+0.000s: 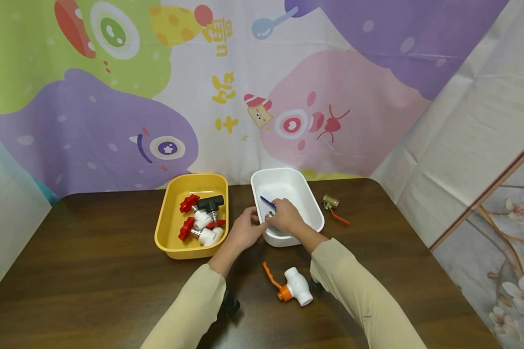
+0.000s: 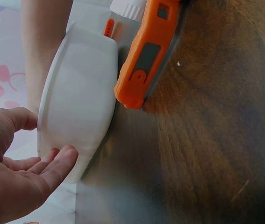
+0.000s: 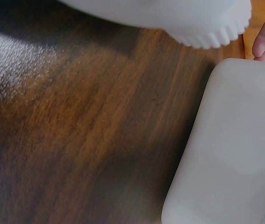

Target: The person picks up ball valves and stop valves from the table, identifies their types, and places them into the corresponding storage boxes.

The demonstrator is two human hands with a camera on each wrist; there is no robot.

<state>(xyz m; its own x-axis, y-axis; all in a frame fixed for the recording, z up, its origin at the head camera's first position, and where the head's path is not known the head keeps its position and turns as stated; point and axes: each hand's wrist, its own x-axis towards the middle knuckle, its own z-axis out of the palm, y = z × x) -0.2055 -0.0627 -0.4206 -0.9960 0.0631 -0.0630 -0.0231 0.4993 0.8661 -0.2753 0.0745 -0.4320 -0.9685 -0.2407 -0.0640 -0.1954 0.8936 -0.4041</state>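
Head view: from far off, I look down on a brown table (image 1: 91,271) with a white tray (image 1: 290,191) near the back. The left hand (image 1: 245,229) is at the tray's left rim. The right hand (image 1: 285,214) reaches inside, and its bent fingers and thumb pinch a blue-handled valve (image 1: 268,203). I see that valve inside the white tray, by the left wall, and the fingers hide some of it. Left of the tray sits a yellow tray (image 1: 187,253) with red-handled valves (image 1: 202,219) in it. A brass valve (image 1: 331,201) lies just right of the white tray. A white valve (image 1: 298,286) with an orange handle (image 1: 270,277) lies in front. A black thing (image 1: 230,304) pokes out by the left sleeve (image 1: 192,305), and I cannot tell what it is.

Left wrist view: I see the left hand close up. Its thumb is at the rim of the white tray, spread apart from the other fingers, which are by the outer wall. I cannot tell how hard they press. The orange handle looks big beside the tray.

Right wrist view: I see the white valve's bumpy end up top and the white tray's outside on the right. The right hand's pinch is hidden here.
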